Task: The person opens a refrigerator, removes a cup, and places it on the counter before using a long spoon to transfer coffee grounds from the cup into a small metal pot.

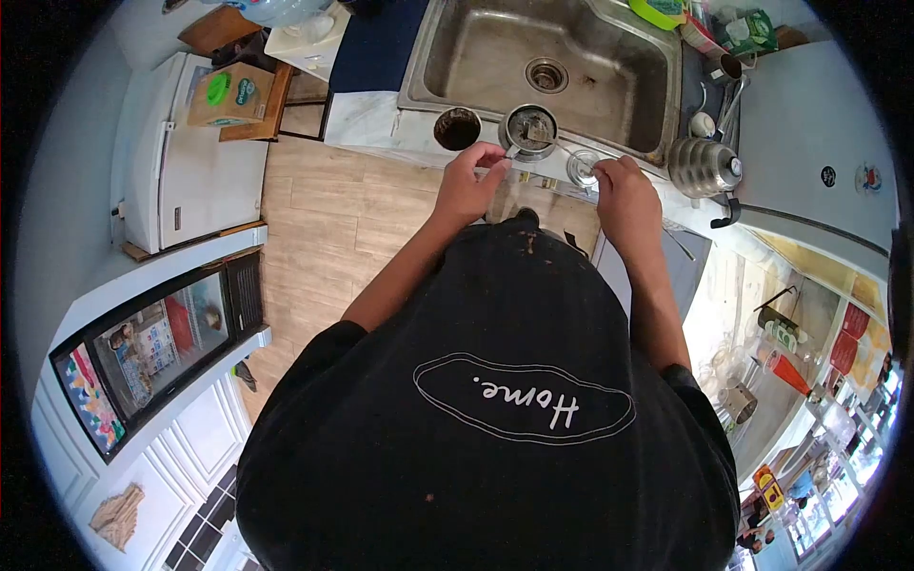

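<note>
My left hand [473,183] pinches the handle of a metal cup [528,132] at the sink's front edge. Inside the cup is something greyish, its details too small to tell. My right hand [626,198] is closed on the end of a thin utensil [568,150], whose far end reaches into the cup. Under its fingers, a small clear glass [582,168] stands on the white counter. To the left of the metal cup is a round container [457,128] with dark brown contents.
Behind the cups lies a steel sink [609,71] with a drain. A metal kettle [703,168] and upright utensils stand at the right. A dark cloth [379,48] covers the counter at the left, near a cardboard box [231,95].
</note>
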### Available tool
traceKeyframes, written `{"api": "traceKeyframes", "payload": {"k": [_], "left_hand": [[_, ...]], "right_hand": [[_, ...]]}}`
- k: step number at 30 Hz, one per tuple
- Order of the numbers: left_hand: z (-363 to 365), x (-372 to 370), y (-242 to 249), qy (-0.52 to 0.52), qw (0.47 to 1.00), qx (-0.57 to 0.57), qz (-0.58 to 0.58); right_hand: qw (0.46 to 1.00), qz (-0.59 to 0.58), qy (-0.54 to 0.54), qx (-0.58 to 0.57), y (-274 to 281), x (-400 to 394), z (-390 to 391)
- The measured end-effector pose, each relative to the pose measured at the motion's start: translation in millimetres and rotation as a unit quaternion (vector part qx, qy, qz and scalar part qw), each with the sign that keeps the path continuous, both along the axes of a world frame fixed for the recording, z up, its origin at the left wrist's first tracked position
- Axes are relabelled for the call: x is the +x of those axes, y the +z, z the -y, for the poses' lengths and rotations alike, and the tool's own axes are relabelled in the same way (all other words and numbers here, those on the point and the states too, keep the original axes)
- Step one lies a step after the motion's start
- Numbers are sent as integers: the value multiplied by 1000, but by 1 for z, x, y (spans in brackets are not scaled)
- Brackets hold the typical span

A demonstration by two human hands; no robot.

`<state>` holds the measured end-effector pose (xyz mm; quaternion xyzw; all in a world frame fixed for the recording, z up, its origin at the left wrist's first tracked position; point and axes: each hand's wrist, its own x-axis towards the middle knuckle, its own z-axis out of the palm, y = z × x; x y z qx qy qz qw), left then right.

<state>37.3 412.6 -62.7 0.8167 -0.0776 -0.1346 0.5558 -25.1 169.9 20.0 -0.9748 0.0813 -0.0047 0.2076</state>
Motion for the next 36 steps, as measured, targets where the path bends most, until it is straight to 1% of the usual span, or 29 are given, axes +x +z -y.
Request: {"api": "traceKeyframes", "payload": {"k": [4, 7, 13, 19, 25, 29, 32, 35, 36], "left_hand": [[-1, 3, -3, -13, 1000, -5, 11], [-1, 3, -2, -16, 1000, -9, -2], [-1, 4, -2, -21, 1000, -16, -9], [-1, 6, -1, -32, 999, -11, -8], [-1, 9, -7, -36, 999, -28, -6], [-2, 10, -6, -38, 999, -26, -7], [-2, 11, -4, -41, 999, -31, -8], [-2, 12, -4, -47, 998, -38, -3], [-2, 12, -3, -49, 998, -34, -1]], "right_hand": [[999, -19, -8, -32, 6, 4, -9], [999, -24, -13, -44, 12, 8, -14], [998, -24, -22, -48, 22, 6, -16], [999, -12, -25, -31, 17, 4, -15], [997, -43, -31, -57, 35, 4, -12], [998, -25, -54, -22, 56, -2, -5], [997, -36, -63, -4, 57, -4, 0], [998, -25, -56, -7, 50, -4, -2], [999, -14, -48, 7, 46, -3, -2]]}}
